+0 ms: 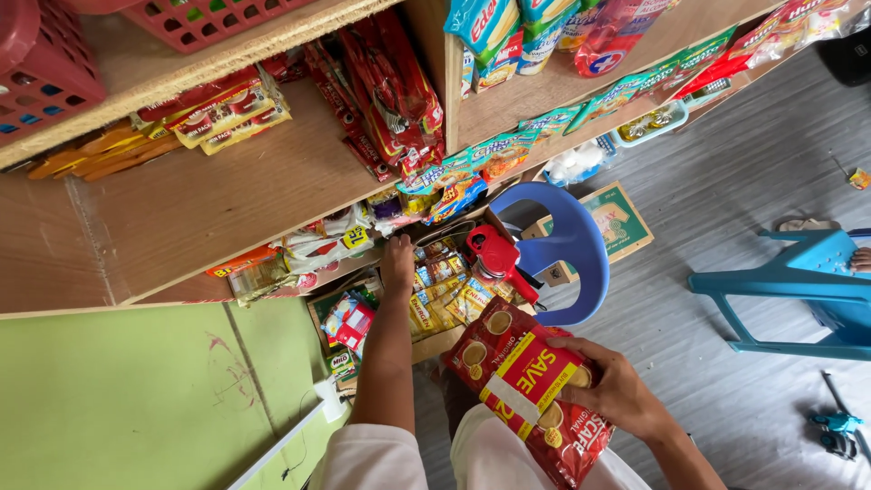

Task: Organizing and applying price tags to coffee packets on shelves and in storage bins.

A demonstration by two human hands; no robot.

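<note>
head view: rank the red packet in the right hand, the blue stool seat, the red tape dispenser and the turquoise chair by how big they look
1. red packet, though nearness inflates it
2. turquoise chair, cut off by the frame edge, and blue stool seat, too alike to rank
3. red tape dispenser

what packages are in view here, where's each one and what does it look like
Red pack: in right hand, flat, red with yellow band.
Red sachets: hanging on middle shelf, long strips.
Blue-green sachets: along right shelf edge, in a row.
Yellow packets: low shelf by left hand, small.
Green box: on floor, flat.
</note>
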